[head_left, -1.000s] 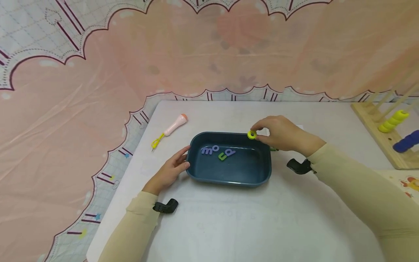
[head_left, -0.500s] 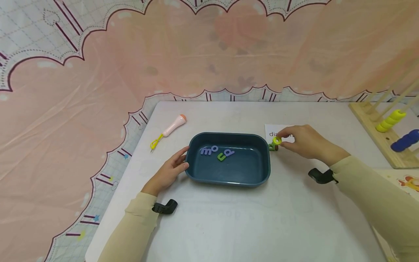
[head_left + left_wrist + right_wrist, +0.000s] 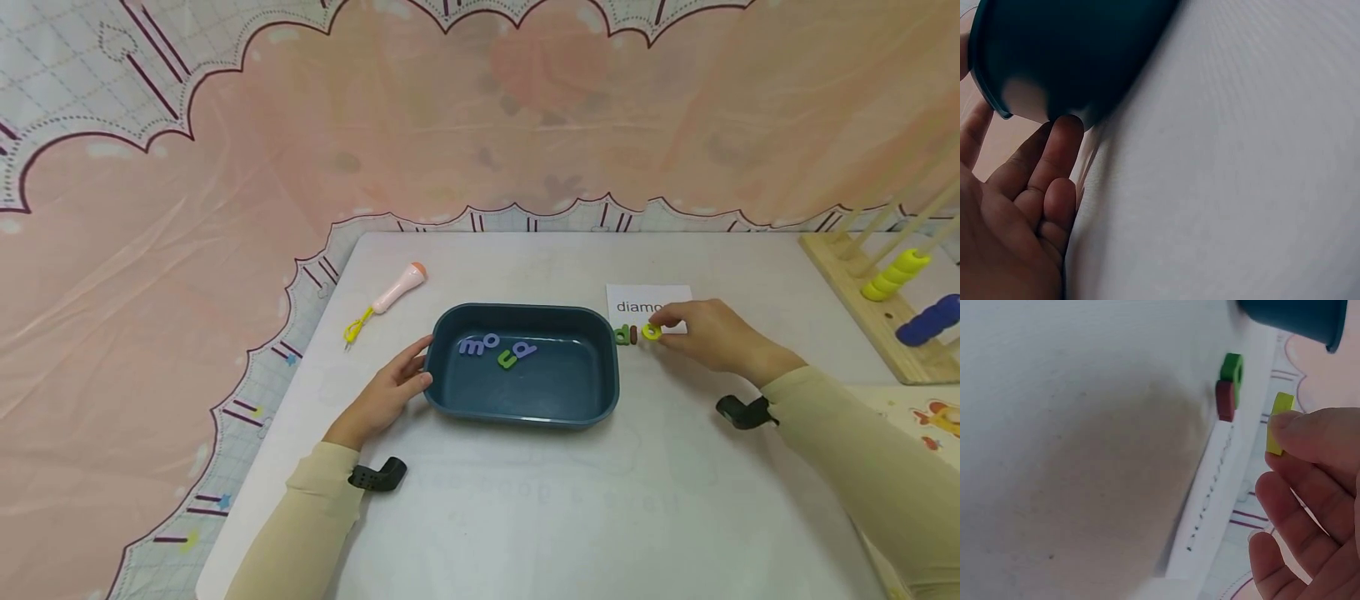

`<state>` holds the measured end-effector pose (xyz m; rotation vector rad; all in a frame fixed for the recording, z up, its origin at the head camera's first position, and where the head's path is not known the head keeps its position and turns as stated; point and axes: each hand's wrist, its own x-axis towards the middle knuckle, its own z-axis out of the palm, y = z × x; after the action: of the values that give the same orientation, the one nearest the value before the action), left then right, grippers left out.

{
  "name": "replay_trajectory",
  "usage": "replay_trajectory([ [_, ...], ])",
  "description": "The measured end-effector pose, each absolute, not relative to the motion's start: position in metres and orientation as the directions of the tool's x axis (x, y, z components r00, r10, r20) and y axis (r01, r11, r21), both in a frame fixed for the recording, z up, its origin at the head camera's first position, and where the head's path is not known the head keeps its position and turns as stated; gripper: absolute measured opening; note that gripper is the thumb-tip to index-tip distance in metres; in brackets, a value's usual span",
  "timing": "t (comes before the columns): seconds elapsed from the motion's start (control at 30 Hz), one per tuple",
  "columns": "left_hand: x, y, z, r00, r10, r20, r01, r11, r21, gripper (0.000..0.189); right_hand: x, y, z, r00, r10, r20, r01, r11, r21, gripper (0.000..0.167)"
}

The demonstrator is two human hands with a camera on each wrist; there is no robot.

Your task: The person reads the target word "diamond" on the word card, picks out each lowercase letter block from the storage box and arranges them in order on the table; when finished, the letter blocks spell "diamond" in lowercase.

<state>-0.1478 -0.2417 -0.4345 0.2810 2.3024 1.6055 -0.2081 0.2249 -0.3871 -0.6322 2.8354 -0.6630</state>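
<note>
Yellow letter (image 3: pixel 647 334): chunky ring-shaped slab, far right, just right of brown bar-shaped letter (image 3: pixel 633 334), by white card (image 3: pixel 626 297). Right hand (image 3: pixel 708 333): thumb and finger clamped on it. Left hand (image 3: pixel 382 392): fingers apart, touching glossy tray's (image 3: pixel 522 418) left end. Ring faces up; long axis unclear.

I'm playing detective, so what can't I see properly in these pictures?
Head view: the printed word's right end on the white card, behind the right grip.
Head view: the wooden bead rack's right side, cut off by the edge.
Left wrist view: most of the blue tray, beyond the top edge.
Right wrist view: the card's print, too blurred.
</note>
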Motion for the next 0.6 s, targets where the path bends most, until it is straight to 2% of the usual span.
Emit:
replay_trajectory([
  [0.6, -0.146, -0.241, -0.434, -0.933, 0.335, -0.133, -0.017, 0.328, 0.945, 0.064, -0.214, 0.220, -0.405, -0.912, -0.394, -0.113, -0.305, 0.838, -0.453, 0.027],
])
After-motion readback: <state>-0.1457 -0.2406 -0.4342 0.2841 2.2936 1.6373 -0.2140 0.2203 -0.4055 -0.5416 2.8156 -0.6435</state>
